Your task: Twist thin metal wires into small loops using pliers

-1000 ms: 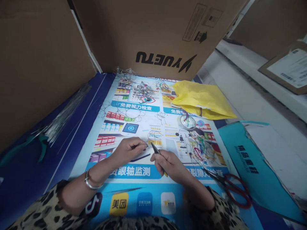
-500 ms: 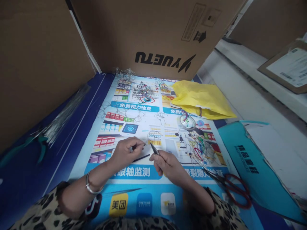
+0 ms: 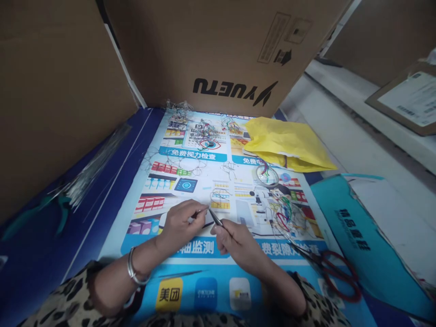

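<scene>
My left hand (image 3: pixel 184 221) is closed in a pinch near the middle of the printed sheet. Something thin seems to be between its fingertips, too fine to make out. My right hand (image 3: pixel 235 240) grips a slim, pointed metal tool (image 3: pixel 215 217), which looks like needle-nose pliers; its handles are hidden in the palm. The tool's tip meets the left fingertips or lies just beside them. Just beyond the hands lies a loose coil of thin wire (image 3: pixel 220 196). Red-handled scissors (image 3: pixel 337 274) rest to the right of my right forearm.
Tangled coloured wires (image 3: pixel 286 215) and a clear tape roll (image 3: pixel 267 175) lie to the right, below a yellow bag (image 3: pixel 289 143). More wire tangles (image 3: pixel 204 131) sit at the back. At left are straight wires (image 3: pixel 98 159) and teal-handled pliers (image 3: pixel 63 213). A cardboard box (image 3: pixel 163 50) stands behind.
My left hand has come slightly right, and the tool in my right hand has shifted a little left, so the tip and left fingertips are closer. The whole view has shifted slightly.
</scene>
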`<state>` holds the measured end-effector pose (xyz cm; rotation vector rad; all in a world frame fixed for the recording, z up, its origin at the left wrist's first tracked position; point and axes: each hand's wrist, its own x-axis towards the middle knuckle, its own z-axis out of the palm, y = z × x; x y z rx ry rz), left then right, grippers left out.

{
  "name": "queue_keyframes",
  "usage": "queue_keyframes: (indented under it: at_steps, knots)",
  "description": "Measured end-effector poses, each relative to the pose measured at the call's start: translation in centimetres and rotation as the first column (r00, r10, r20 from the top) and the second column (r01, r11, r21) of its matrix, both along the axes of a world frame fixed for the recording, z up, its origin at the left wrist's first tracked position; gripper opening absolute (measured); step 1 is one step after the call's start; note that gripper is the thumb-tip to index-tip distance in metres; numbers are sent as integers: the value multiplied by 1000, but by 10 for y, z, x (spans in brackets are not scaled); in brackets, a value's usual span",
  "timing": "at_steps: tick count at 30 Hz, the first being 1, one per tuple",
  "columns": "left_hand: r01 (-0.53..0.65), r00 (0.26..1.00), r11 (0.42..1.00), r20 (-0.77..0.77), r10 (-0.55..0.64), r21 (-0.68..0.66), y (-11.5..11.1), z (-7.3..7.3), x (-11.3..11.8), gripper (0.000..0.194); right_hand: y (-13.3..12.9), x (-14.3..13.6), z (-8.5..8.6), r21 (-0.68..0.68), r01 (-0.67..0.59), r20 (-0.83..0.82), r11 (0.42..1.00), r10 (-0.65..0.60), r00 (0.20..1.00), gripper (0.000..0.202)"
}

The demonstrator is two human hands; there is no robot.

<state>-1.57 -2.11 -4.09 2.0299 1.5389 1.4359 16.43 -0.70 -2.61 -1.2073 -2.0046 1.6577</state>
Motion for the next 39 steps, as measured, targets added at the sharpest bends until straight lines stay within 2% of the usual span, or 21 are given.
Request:
queue_keyframes:
  at_steps: [11,18,28,39]
  knots:
    - [-13,1000,999,-21,13,32,-2,1,0,12,-2,0,0,-8,11,21,1000,-11,1000,39]
    - [-49,998,999,-45,49,7,-3,3,1,13,-2,0,3,19,-8,24,1000,8,1000,40]
    - [-28,998,1000,-58,29,3,-3,3,1,12,-3,-2,2,-10,16,4,1000,-16,1000,41]
    - [-26,995,998,-98,21,-53,-3,2,0,12,-2,-3,2,85,-11,115,996,2,993,36]
